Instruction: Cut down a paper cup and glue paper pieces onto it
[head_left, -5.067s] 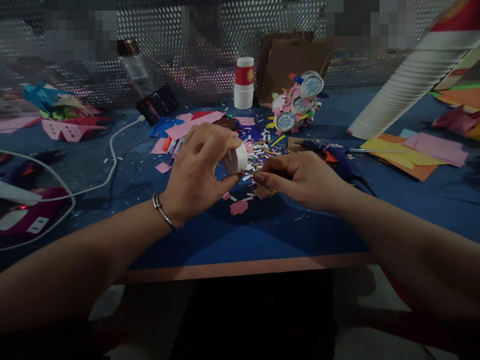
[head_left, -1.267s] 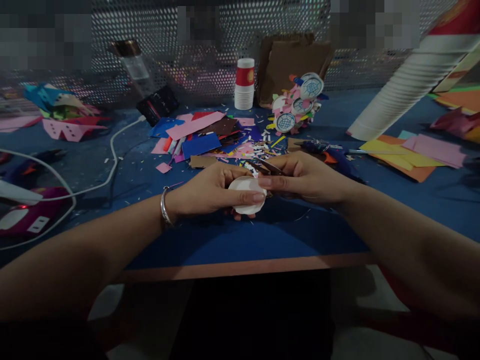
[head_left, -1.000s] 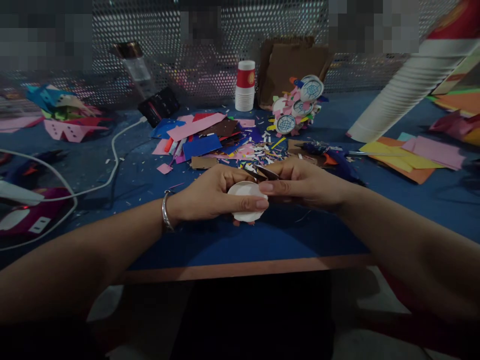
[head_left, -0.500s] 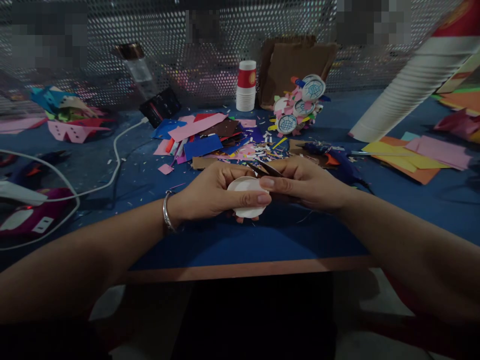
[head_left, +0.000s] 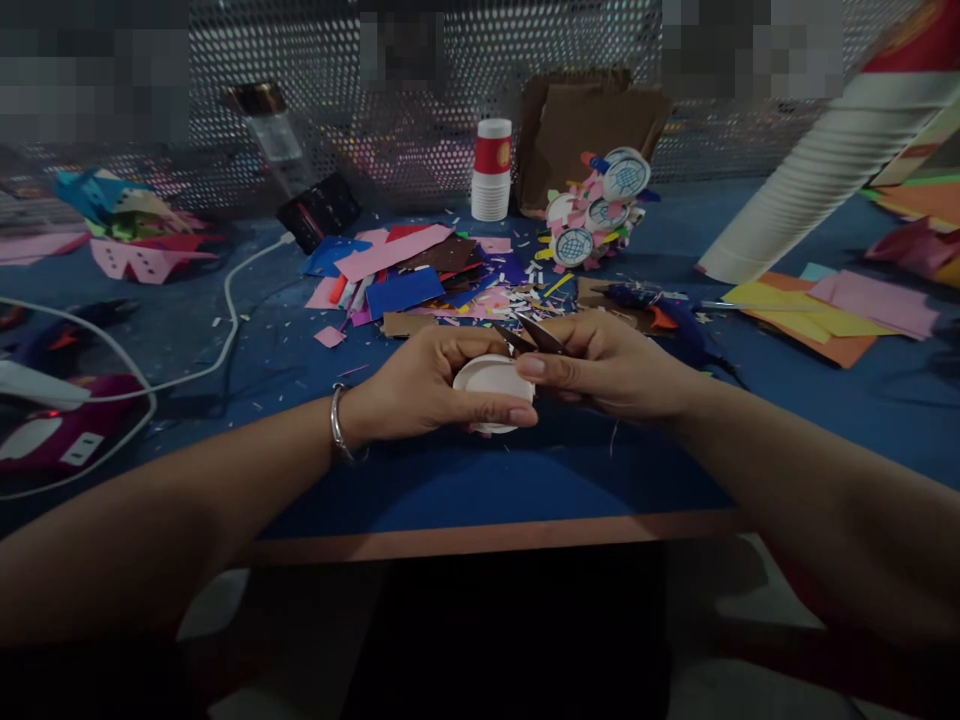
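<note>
A small white paper cup base point(head_left: 491, 378), round with a raised rim, is gripped in my left hand point(head_left: 427, 385), thumb across its face and fingers beneath. My right hand point(head_left: 607, 365) is closed around a pair of scissors point(head_left: 536, 335); their dark blades point up and left, parted slightly, above the disc's upper edge. The right thumb and fingertips touch the disc's right side. The scissors' handles are hidden inside my right hand.
Paper scraps point(head_left: 420, 270) lie beyond my hands. Paper cups point(head_left: 491, 170) stand behind, with a decorated cup-bottom model point(head_left: 592, 215) beside cardboard point(head_left: 592, 140). A long cup stack point(head_left: 825, 170) leans right near a glue gun point(head_left: 667, 315). A white cable point(head_left: 232, 300) crosses the left.
The white disc has turned and tilted in my left hand, so more of its rim shows. The scissor blades have spread slightly apart. Both hands stay nearly in place.
</note>
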